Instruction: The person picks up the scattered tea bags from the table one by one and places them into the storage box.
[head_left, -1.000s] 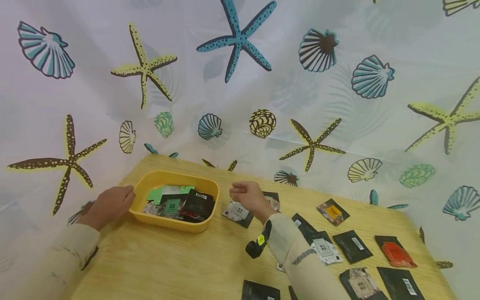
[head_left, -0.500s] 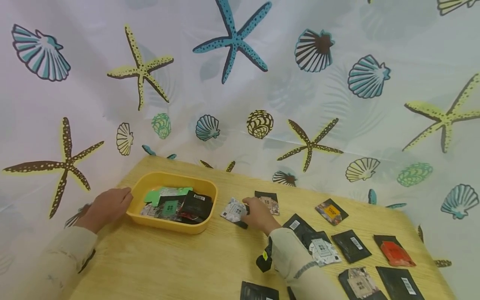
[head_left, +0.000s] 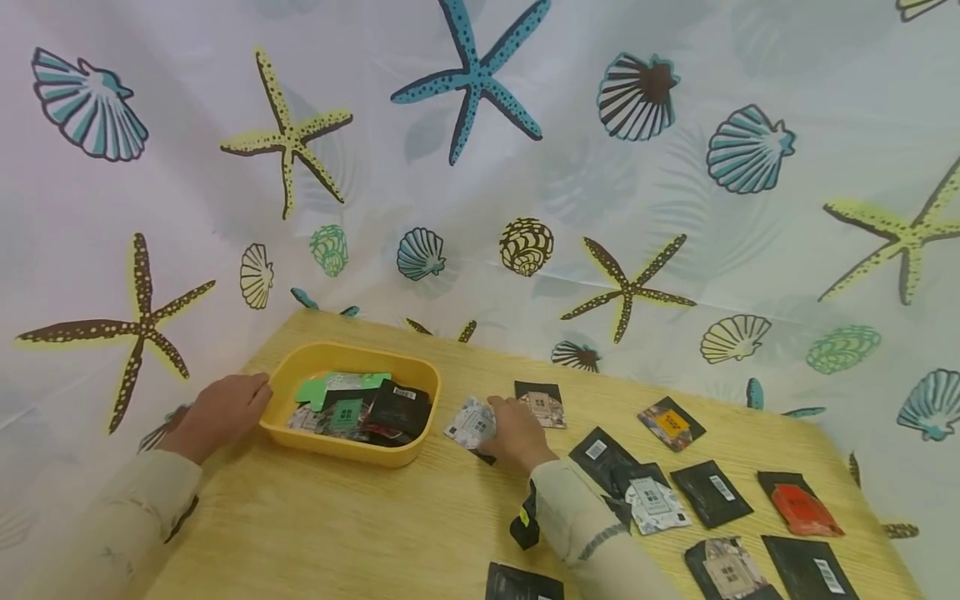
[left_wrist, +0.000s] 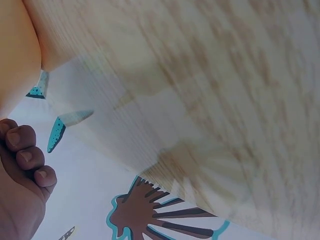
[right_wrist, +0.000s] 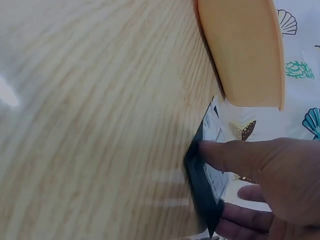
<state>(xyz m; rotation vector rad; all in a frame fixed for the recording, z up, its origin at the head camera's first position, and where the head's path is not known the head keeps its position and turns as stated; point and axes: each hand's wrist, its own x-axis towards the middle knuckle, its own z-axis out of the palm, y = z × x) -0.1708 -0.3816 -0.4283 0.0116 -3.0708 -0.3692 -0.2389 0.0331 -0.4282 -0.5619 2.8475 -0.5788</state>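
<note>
A yellow tray (head_left: 417,375) holding several small packets stands at the table's far left. My left hand (head_left: 251,393) rests against the tray's left end, its fingers (left_wrist: 24,156) loosely curled beside the tray (left_wrist: 17,55) and holding nothing. Just right of the tray, my right hand (head_left: 491,418) pinches a silver-and-black packet (head_left: 471,423). In the right wrist view the thumb lies on top of this packet (right_wrist: 206,172) and the fingers sit under its edge, with the tray (right_wrist: 245,50) just beyond.
Several more packets lie spread over the right half of the wooden table (head_left: 337,525), among them a black one (head_left: 710,492) and a red one (head_left: 798,508). A curtain with shells and starfish (head_left: 472,75) hangs close behind the table.
My right hand has come down from the air near the tray onto the silver-and-black packet and taken hold of it. My left hand has stayed at the tray.
</note>
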